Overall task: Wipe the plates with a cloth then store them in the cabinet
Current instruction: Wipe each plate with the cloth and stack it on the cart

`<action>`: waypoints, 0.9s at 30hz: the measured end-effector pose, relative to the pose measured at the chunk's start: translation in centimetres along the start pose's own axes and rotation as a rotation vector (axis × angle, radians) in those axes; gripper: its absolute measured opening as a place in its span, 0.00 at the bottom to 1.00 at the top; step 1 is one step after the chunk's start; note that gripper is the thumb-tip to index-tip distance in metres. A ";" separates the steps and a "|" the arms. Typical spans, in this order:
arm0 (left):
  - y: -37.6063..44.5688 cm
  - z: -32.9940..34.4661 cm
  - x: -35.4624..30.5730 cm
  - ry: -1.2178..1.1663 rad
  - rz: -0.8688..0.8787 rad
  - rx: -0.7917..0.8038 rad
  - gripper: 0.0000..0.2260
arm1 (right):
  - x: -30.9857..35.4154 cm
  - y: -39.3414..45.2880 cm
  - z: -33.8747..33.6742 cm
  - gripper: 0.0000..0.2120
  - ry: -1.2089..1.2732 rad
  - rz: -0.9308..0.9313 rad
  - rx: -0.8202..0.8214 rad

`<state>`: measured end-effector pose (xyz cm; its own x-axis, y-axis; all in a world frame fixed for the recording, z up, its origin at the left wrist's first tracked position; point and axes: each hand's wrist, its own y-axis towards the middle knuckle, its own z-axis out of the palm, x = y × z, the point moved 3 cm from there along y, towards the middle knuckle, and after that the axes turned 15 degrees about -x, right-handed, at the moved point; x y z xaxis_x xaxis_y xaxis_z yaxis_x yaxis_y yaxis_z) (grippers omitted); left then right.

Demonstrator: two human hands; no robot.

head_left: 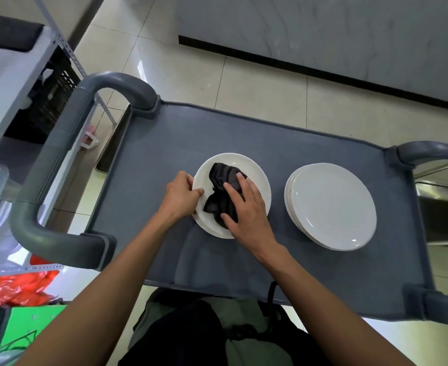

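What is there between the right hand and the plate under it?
In the head view, a crumpled black cloth lies between the right hand and the white plate.

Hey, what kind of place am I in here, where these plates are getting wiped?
Probably a commercial kitchen or restaurant back area: a grey service cart holds a stack of white plates, slotted metal shelving stands alongside, and the floor is tiled.

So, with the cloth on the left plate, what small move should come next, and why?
Probably sweep the right hand with the cloth around the plate. The cloth sits bunched at the centre, the rim is uncovered, and the left hand holds the edge.
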<state>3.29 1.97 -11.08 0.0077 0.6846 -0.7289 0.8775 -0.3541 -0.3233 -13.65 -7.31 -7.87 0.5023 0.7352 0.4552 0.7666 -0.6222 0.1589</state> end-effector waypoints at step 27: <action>-3.6 -5.0 -5.4 -0.586 -0.055 0.296 0.20 | 4.3 3.1 -4.5 0.33 0.041 -0.278 -0.296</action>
<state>2.49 2.74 -2.99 -0.3692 0.2760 -0.8874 0.6996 -0.5460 -0.4609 -10.89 -7.25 -1.50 0.2714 0.8786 0.3930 0.7193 -0.4565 0.5237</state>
